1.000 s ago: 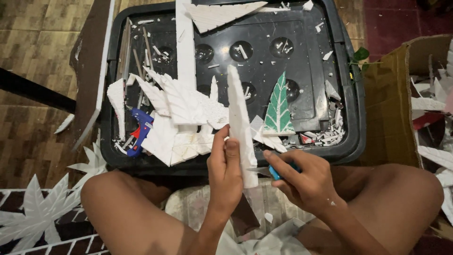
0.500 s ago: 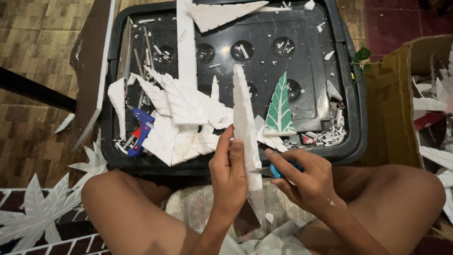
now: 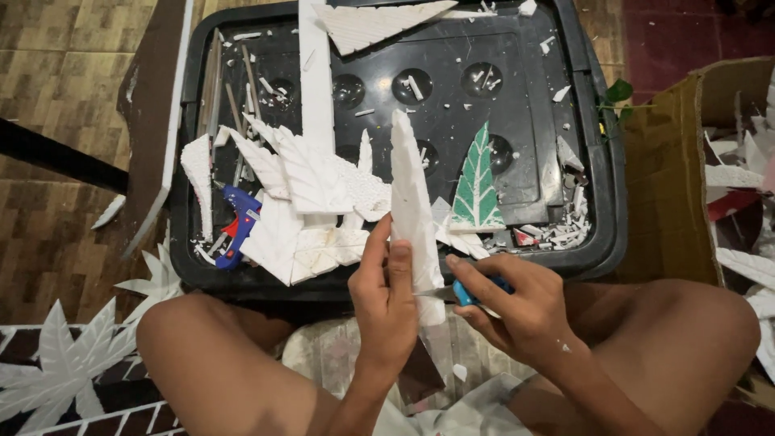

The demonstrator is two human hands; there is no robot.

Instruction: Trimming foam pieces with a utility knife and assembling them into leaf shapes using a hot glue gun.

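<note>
Brown patterned floor tiles surround a black plastic lid (image 3: 593, 161) that serves as a makeshift desk, set just ahead of a seated person's bare knees so that scraps fall onto it instead of the floor. The left hand (image 3: 386, 303) is closed around a long white foam strip (image 3: 412, 206), thumb and fingers pinching its lower part and holding it upright with its pointed tip over the lid, which turns the edge toward the blade. The right hand (image 3: 517, 311) is curled shut on a blue-handled knife (image 3: 472, 292), its blade meeting the strip just beside the left thumb, a grip that seems meant for close, controlled trimming. White foam leaves (image 3: 303, 182) lie heaped on the near left part of the lid, within easy reach, and one green-painted leaf (image 3: 476, 190) lies apart from them to the right. A blue glue gun (image 3: 236, 226) rests at the lid's left edge beside the heap. More cut leaves (image 3: 69, 363) lie on the floor at the left, and a cardboard box (image 3: 670, 186) stands open on the right, holding further white pieces.
</note>
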